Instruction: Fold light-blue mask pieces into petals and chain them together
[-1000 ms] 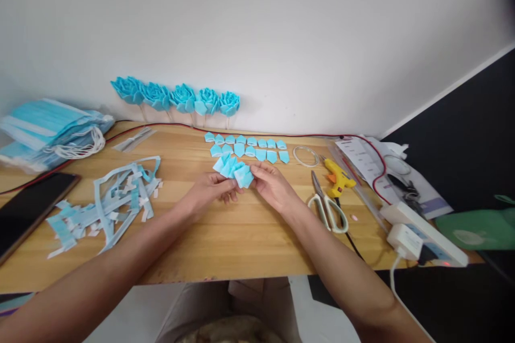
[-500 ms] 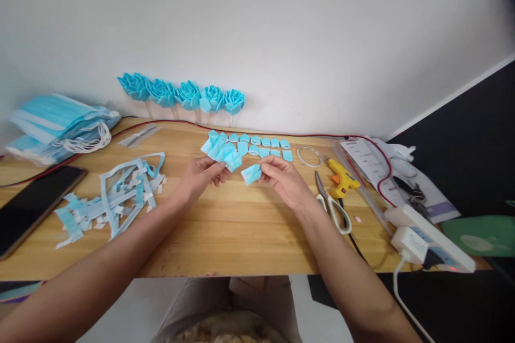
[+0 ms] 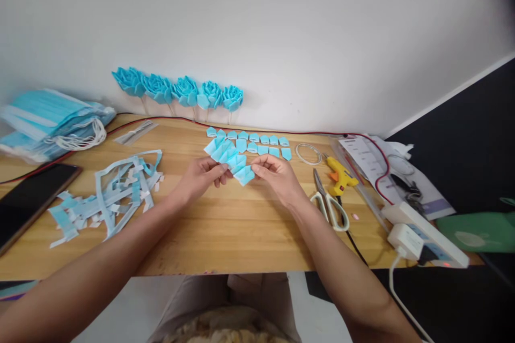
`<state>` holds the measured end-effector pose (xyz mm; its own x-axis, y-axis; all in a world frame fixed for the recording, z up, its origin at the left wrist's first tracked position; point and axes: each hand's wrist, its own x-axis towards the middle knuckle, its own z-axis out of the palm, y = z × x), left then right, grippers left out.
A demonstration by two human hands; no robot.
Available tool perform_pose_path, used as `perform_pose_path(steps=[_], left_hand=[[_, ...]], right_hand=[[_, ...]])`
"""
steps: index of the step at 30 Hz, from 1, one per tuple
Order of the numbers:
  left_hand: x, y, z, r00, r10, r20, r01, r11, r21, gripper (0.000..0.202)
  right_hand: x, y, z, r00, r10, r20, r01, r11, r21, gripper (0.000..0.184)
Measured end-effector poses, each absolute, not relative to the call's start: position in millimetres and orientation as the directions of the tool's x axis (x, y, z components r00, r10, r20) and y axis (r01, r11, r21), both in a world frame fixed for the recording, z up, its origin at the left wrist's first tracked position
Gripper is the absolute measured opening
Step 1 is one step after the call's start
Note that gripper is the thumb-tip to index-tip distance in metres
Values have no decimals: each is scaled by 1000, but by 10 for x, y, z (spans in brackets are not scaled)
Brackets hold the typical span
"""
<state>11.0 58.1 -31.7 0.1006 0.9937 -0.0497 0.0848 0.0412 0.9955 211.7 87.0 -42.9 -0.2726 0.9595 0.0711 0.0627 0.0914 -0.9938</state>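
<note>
My left hand [image 3: 207,174] pinches the lower edge of a fanned row of light-blue fabric pieces [image 3: 226,151]. My right hand [image 3: 276,172] holds one more light-blue fabric piece [image 3: 244,174] between thumb and fingers, lying against the right end of that row. Whether the two overlap or only touch, I cannot tell. Just beyond my hands, two rows of small folded blue petals [image 3: 252,147] lie on the wooden table [image 3: 225,236].
Several blue flowers [image 3: 185,91] on sticks lean on the wall. Left are face masks [image 3: 48,123], a phone [image 3: 34,201] and mask scraps [image 3: 116,193]. Right are scissors [image 3: 328,201], a yellow glue gun [image 3: 340,176], a wire coil [image 3: 308,154] and a power strip [image 3: 426,236].
My right hand has brought its fabric piece left, from apart to against the row in my left hand. The view has shifted slightly.
</note>
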Motion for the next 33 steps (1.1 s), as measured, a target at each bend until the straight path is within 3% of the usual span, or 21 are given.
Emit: perform_pose_path(steps=[22, 33], left_hand=[[113, 582, -333, 190, 980, -59, 108, 39, 993, 29], [118, 598, -377, 80, 994, -73, 34, 71, 997, 26]], right_hand=[[2097, 846, -414, -255, 964, 78, 56, 95, -994, 19], [2115, 845, -424, -257, 962, 94, 52, 110, -993, 21]])
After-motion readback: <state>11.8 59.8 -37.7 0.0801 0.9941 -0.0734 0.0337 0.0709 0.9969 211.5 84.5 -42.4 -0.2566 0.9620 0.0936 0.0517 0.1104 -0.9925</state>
